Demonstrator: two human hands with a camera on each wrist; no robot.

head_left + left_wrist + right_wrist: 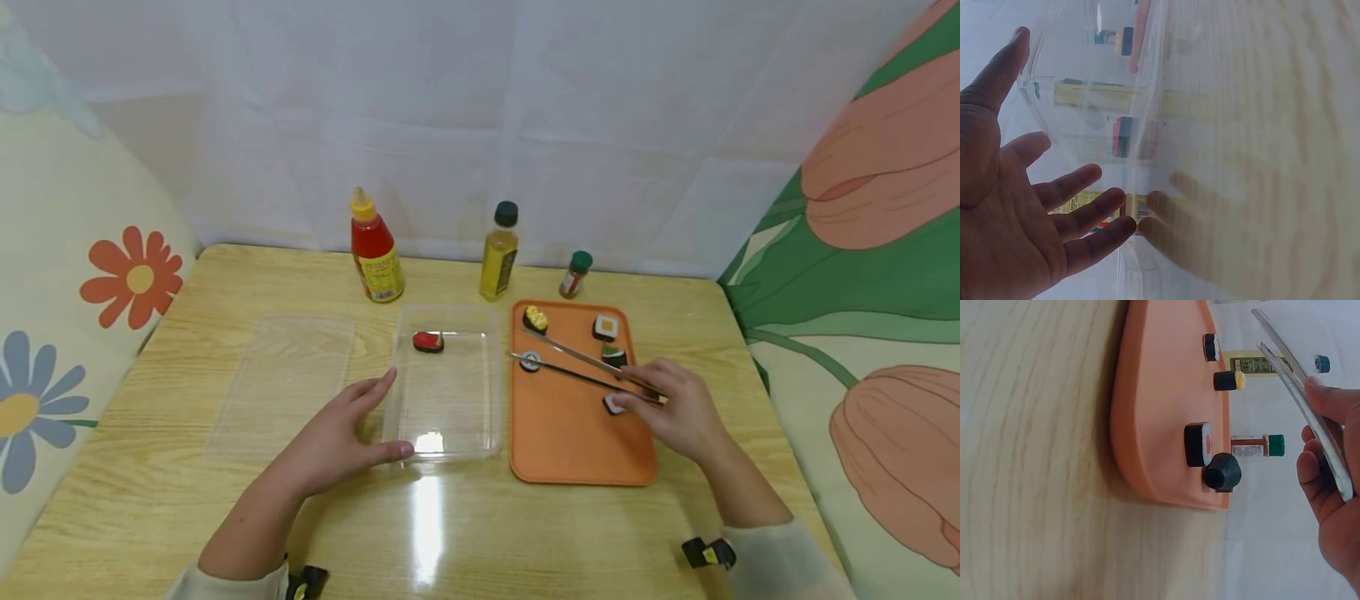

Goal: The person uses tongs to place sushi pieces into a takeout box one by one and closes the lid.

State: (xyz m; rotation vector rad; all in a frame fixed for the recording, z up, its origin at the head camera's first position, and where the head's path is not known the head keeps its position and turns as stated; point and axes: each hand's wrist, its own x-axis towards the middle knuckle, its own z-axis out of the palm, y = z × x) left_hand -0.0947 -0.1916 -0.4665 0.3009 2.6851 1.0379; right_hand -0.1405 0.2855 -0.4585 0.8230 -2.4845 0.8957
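Note:
My right hand (678, 408) holds metal tongs (592, 360) above an orange tray (577, 454), their two arms apart with nothing between the tips. Several sushi pieces lie on the tray: a yellow-topped one (535, 320) at the back left, a round roll (530, 361) below the tongs, and a salmon-centred roll (1198, 444) beside a dark cone-shaped piece (1222, 472). My left hand (337, 437) is spread at the left side of a clear plastic container (450, 400), thumb by its near corner. Inside the container sits one red-topped sushi piece (428, 342).
A clear flat lid (281, 387) lies left of the container. Along the back stand a red sauce bottle (377, 254), an oil bottle (498, 254) and a small green-capped jar (575, 275). A white cloth (450, 125) hangs behind the table.

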